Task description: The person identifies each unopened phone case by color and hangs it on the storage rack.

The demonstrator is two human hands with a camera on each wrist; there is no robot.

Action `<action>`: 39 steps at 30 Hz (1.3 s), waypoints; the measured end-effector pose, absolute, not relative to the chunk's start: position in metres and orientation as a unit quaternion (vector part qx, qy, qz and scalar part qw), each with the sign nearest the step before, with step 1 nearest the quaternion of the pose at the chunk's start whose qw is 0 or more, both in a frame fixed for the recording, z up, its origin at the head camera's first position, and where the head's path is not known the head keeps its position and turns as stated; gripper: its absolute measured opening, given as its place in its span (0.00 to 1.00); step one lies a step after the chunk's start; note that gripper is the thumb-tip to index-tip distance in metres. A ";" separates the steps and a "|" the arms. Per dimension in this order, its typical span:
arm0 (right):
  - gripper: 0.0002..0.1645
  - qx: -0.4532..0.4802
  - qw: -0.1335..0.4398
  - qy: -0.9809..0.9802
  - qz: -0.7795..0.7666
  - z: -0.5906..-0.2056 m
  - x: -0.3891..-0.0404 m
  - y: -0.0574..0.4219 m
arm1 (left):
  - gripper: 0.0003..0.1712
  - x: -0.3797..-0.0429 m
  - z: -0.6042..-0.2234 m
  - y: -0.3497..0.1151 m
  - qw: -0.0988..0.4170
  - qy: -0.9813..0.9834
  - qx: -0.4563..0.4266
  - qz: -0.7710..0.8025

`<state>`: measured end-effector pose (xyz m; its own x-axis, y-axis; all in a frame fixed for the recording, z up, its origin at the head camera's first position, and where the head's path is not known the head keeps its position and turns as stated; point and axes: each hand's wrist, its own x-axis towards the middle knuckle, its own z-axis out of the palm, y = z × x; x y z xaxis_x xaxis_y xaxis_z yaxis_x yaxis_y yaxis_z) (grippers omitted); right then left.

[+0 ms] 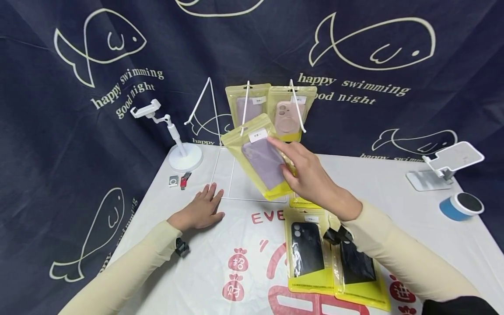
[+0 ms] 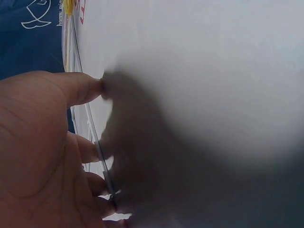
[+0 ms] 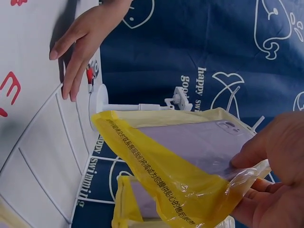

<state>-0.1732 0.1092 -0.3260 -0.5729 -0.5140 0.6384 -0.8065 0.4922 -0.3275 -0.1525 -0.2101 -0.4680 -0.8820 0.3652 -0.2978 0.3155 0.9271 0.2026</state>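
Note:
My right hand (image 1: 311,177) pinches a packaged purple phone case (image 1: 264,164), thumb on one face and fingers behind, as the right wrist view also shows. The bag's hanging hole is right at the tip of the rack's middle prong (image 1: 246,105). Palm down, my left hand (image 1: 200,209) rests on the table with its fingers spread at the base wire of the white display rack (image 1: 256,200). Behind the held pack, another bagged purple case (image 1: 238,89) hangs on the middle prong, and a bagged pink case (image 1: 289,116) on the right one.
Two bagged black cases (image 1: 308,247) (image 1: 356,264) lie below my right forearm, beside another partly hidden pack (image 1: 300,202). At left stand a white phone stand (image 1: 185,156), a small clip player (image 1: 173,181) and a red USB stick (image 1: 184,181). A folding stand (image 1: 453,162) and blue cylinder (image 1: 458,208) are at right.

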 end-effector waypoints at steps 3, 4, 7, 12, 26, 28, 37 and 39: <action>0.42 0.392 0.229 -0.834 0.314 -0.326 -0.179 0.108 | 0.45 -0.152 -0.468 -0.210 0.165 0.967 0.176 0.077; 0.42 0.389 0.228 -0.835 0.315 -0.326 -0.181 0.108 | 0.45 -0.152 -0.468 -0.211 0.165 0.967 0.176 0.077; 0.41 0.379 0.220 -0.840 0.320 -0.326 -0.186 0.107 | 0.45 -0.152 -0.468 -0.211 0.165 0.967 0.177 0.078; 0.40 0.358 0.210 -0.848 0.330 -0.328 -0.201 0.103 | 0.45 -0.151 -0.467 -0.212 0.164 0.967 0.176 0.079; 0.41 0.307 0.213 -0.852 0.366 -0.337 -0.242 0.086 | 0.45 -0.152 -0.472 -0.213 0.160 0.967 0.179 0.082; 0.41 0.304 0.220 -0.849 0.372 -0.339 -0.246 0.084 | 0.45 -0.152 -0.472 -0.213 0.160 0.967 0.179 0.082; 0.41 0.274 0.248 -0.840 0.398 -0.345 -0.261 0.071 | 0.45 -0.151 -0.469 -0.212 0.164 0.966 0.180 0.082; 0.41 0.268 0.257 -0.836 0.404 -0.347 -0.266 0.068 | 0.45 -0.151 -0.469 -0.212 0.164 0.966 0.180 0.083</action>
<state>-0.2657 0.0675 -0.3469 -0.7245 -0.2401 0.6461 -0.6554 0.5303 -0.5379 -0.1511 -0.2121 -0.4693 -0.8814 0.3749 -0.2873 0.3208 0.9216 0.2186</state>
